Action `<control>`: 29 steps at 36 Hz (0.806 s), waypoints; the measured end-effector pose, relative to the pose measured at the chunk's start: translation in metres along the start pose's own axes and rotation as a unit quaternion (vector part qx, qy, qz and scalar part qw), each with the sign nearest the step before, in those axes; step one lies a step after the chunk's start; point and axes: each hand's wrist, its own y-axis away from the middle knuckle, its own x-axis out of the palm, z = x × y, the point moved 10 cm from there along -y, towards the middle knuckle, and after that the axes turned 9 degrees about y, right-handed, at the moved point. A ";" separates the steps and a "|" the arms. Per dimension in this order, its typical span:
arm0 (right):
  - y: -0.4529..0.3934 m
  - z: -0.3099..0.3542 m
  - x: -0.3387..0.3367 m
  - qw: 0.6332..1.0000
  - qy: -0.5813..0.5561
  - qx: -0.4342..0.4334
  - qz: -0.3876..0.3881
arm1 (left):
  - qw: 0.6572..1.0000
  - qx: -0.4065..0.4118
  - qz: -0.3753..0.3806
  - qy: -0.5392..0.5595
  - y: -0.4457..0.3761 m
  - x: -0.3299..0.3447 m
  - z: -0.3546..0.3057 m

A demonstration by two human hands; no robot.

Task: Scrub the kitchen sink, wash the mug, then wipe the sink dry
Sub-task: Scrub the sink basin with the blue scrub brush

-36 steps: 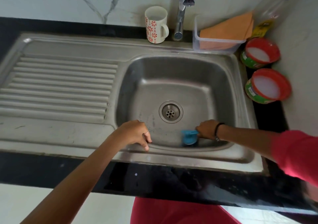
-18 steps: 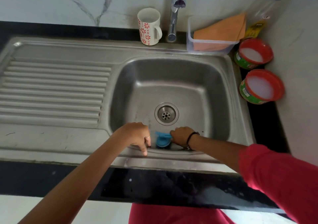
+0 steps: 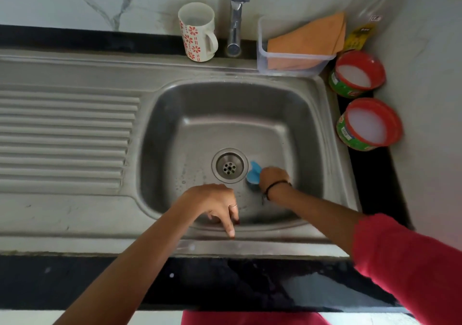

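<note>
since a moment ago our right hand [image 3: 273, 177] has swept the blue scrubber [image 3: 253, 173] from the basin's near wall to just right of the drain [image 3: 229, 166], fingers curled round it. our left hand [image 3: 215, 203] rests loose on the sink [image 3: 250, 243] rim for balance. the mug [image 3: 197, 32] waits behind the drain.

- The right hand [image 3: 273, 177] grips a blue scrubber [image 3: 253, 173] on the stainless steel sink [image 3: 175, 114] floor, just beside the round drain [image 3: 229, 166].
- The left hand [image 3: 212, 203] rests on the sink's front rim.

Two tubs [image 3: 358, 74], one mug [image 3: 197, 31], perhaps.
</note>
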 end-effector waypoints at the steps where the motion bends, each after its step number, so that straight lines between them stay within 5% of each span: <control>1: -0.012 -0.003 -0.011 1.000 -0.012 0.010 -0.013 | 1.000 0.002 0.005 0.003 -0.001 0.000 0.000; 9: -0.061 -0.022 -0.061 0.992 -0.093 0.064 -0.063 | 0.999 -0.005 0.036 -0.007 -0.012 0.001 0.002; 15: 0.012 -0.003 0.014 0.999 -0.008 -0.001 0.045 | 0.999 -0.003 0.041 0.002 -0.014 0.003 0.002; 19: 0.009 -0.015 0.004 0.997 0.015 -0.001 0.073 | 0.999 -0.007 0.051 0.017 -0.013 0.004 0.001; 29: -0.041 -0.045 -0.044 0.995 -0.064 0.076 -0.027 | 0.997 -0.021 0.070 0.009 -0.018 0.006 -0.003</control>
